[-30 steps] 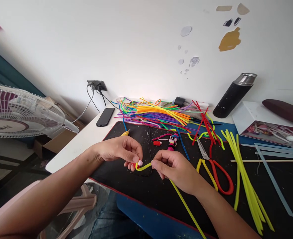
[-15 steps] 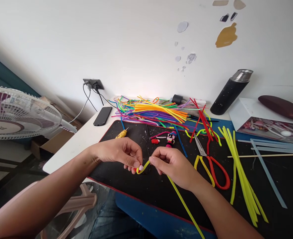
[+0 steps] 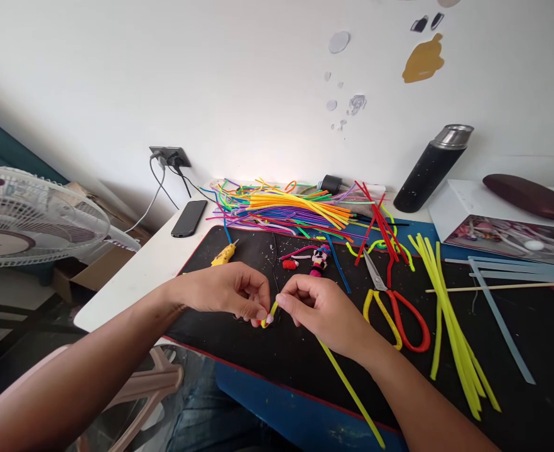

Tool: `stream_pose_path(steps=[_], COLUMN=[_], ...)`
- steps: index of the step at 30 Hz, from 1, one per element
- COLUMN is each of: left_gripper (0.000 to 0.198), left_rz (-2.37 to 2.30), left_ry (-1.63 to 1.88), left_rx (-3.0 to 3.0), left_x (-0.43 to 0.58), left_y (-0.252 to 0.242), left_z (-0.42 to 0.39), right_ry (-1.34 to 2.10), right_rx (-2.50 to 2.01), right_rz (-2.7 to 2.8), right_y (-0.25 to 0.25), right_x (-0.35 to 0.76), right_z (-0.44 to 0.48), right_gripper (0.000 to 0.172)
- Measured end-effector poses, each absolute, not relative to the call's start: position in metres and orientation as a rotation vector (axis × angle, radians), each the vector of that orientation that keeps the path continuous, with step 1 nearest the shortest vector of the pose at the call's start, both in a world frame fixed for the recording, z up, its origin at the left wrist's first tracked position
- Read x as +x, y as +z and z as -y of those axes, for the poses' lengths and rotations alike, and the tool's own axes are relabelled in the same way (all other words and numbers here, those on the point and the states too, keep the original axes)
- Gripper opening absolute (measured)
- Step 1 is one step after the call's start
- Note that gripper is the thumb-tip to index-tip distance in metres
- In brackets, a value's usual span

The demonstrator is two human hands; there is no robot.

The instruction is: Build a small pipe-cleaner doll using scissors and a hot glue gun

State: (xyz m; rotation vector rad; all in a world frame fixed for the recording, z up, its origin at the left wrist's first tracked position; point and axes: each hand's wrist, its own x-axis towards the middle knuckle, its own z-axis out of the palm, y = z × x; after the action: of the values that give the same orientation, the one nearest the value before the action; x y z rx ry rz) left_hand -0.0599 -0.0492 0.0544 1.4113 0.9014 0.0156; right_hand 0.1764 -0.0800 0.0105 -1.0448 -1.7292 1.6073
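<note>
My left hand [image 3: 239, 294] pinches a small red and white pipe-cleaner piece [image 3: 269, 319], mostly hidden by the fingertips. Around that piece bends the end of a yellow pipe cleaner [image 3: 350, 390]. My right hand [image 3: 317, 311] is closed on the yellow pipe cleaner close by, and its long tail runs out below the palm toward the mat's front edge. Beyond the hands lie a small red roll with a white tip [image 3: 290, 265] and a little multicoloured pipe-cleaner figure [image 3: 320, 258]. Scissors with red and yellow handles [image 3: 390, 307] rest open to the right.
A heap of coloured pipe cleaners [image 3: 296, 207] lies along the wall. Yellow pipe cleaners [image 3: 456, 339] and pale blue strips [image 3: 505, 326] are at right. Around stand a black flask [image 3: 430, 172], a white box [image 3: 451, 207], a phone [image 3: 189, 218], a yellow glue-gun-like tool [image 3: 224, 254] and a fan [image 3: 36, 213].
The yellow pipe cleaner's bent end now stands steeper beside the red and white piece. My right hand has come slightly closer to my left. The view has shifted a little.
</note>
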Motion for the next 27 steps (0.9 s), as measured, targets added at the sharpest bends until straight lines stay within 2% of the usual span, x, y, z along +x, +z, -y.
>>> stream_pose_path(steps=[13,27], left_gripper=[0.015,0.022], left_rz=[-0.974,-1.048], left_ry=[0.005,0.054], left_rx=[1.549,1.607], left_x=[-0.053,-0.047], left_y=[0.048,0.046], left_z=[0.051,0.051], right_ry=[1.447,1.353], right_rx=[-1.101,-1.130], right_rz=[1.844,1.894], right_y=[0.008,0.011], right_x=[0.175,0.175], right_z=[0.082,0.082], right_gripper=[0.021,0.018])
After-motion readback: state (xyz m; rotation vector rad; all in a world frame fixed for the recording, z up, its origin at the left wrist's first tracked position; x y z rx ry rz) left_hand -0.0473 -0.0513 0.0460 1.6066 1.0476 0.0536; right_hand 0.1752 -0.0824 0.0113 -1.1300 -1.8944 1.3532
